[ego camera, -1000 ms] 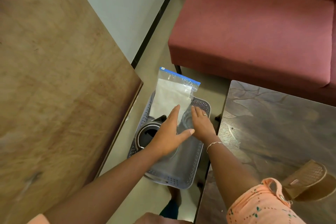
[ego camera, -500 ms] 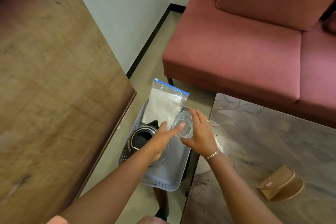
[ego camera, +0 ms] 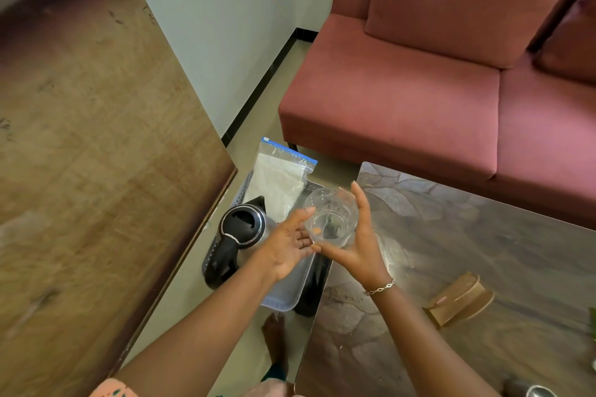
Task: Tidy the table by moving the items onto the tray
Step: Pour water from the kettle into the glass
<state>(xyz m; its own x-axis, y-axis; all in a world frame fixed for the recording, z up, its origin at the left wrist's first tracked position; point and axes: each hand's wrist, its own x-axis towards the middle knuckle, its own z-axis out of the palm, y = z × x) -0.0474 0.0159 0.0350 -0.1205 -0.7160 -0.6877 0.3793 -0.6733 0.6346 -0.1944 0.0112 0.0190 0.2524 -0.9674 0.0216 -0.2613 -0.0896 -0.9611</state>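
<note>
Nearest, above the tray [ego camera: 283,296], the right hand [ego camera: 354,245] cups a clear glass [ego camera: 332,219], thumb and fingers curled round its wall, while the left hand [ego camera: 287,245] lies palm-up beside it, fingers loose, gripping nothing. The step looks like placing the glass; next it should go down upright into the tray's bare near end. Farther back in the tray sit the kettle [ego camera: 242,229] and zip bag [ego camera: 277,184]; no writing is legible.

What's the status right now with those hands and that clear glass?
Right hand has a grip on the clear glass; left hand open beside it. Glass above the tray. Kettle and zip bag already in tray.
</note>
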